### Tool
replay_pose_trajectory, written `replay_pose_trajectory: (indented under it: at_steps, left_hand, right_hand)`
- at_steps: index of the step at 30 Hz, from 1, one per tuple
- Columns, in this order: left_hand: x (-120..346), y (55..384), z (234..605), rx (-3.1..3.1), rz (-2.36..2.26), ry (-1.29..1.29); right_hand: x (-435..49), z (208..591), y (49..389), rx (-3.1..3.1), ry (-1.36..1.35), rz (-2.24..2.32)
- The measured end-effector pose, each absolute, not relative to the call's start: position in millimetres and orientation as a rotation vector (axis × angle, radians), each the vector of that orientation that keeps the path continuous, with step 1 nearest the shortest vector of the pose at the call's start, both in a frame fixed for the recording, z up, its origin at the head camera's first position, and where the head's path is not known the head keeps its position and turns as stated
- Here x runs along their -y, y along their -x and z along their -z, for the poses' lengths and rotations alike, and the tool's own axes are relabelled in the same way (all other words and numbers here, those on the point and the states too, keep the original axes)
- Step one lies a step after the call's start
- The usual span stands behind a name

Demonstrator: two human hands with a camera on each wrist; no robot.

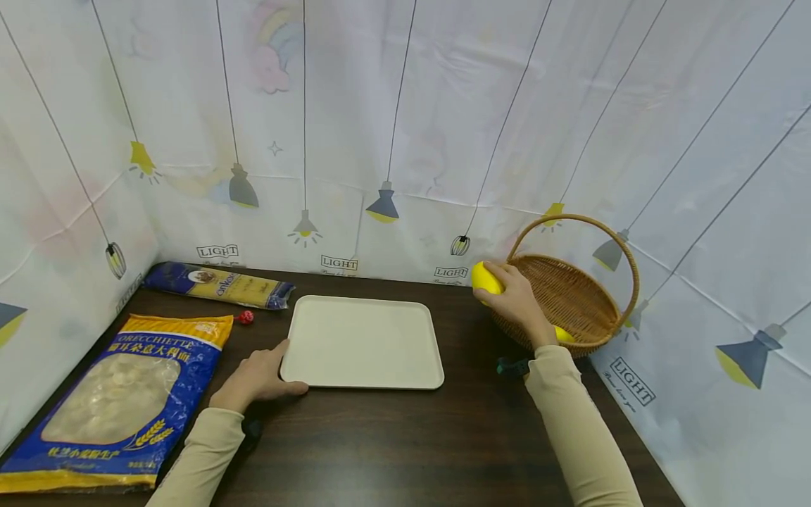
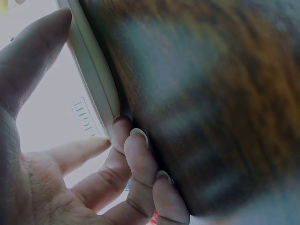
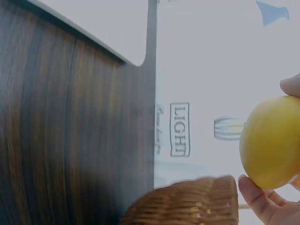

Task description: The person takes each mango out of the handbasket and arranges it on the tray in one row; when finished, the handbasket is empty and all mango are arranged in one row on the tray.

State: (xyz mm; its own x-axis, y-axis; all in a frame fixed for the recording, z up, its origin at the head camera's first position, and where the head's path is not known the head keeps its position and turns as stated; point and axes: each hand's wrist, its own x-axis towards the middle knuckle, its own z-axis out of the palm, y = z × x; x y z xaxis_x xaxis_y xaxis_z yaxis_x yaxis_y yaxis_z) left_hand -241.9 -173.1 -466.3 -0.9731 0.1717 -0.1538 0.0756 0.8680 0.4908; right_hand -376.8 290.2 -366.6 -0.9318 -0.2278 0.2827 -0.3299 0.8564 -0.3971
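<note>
A cream rectangular tray [image 1: 364, 343] lies flat on the dark wooden table. My left hand [image 1: 260, 377] holds it at the near left corner, thumb along the front edge and fingers at the left side. In the left wrist view, the fingertips [image 2: 137, 140] meet the tray's rim [image 2: 96, 61] close to the tabletop. Up at the right, my right hand [image 1: 516, 299] grips a yellow lemon [image 1: 486, 279] between thumb and fingers, raised beside the wicker basket [image 1: 564, 285]. Another yellow piece [image 1: 563, 335] shows inside the basket, partly hidden by my wrist.
A blue and yellow pasta bag [image 1: 114, 401] lies at the left. Behind it are a long pasta packet [image 1: 218, 284] and a small red item [image 1: 245, 317]. The basket's tall handle [image 1: 624, 246] arches up at the right. A printed curtain [image 1: 355, 141] hangs behind the table.
</note>
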Motion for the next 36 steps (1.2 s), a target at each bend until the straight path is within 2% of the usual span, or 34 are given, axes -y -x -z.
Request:
replay_pose_trajectory:
  at_steps: [24, 36]
  left_hand:
    - [174.3, 243.0, 471.4, -2.869, -0.740, -0.199]
    - [173.8, 243.6, 469.9, -2.845, -0.744, -0.175]
  right_hand:
    - [-202.3, 430.9, 367.2, 2.923, -0.544, -0.813]
    - [-176.4, 458.7, 370.2, 2.978, -0.576, -0.823]
